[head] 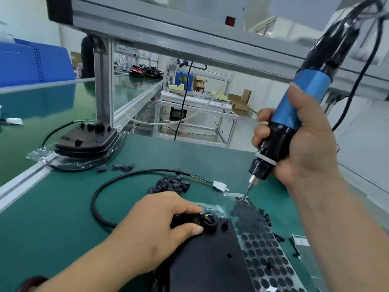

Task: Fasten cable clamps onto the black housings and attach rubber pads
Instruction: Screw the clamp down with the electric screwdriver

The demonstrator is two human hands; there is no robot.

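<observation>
no word, brand or number could be read anywhere. a small pale mark sat on the black collar of the blue and black electric screwdriver (294, 114) at the right of the frame, too small to make out. a red square patch (230, 20) on the grey metal beam (147, 32) at the top showed no lettering. the blue plastic crate (31, 62) at the upper left carried rows of dots, blurred beyond reading. a blue panel with a yellow shape (184, 80) in the middle distance and a silvery packet (301, 242) at the lower right were illegible.
</observation>
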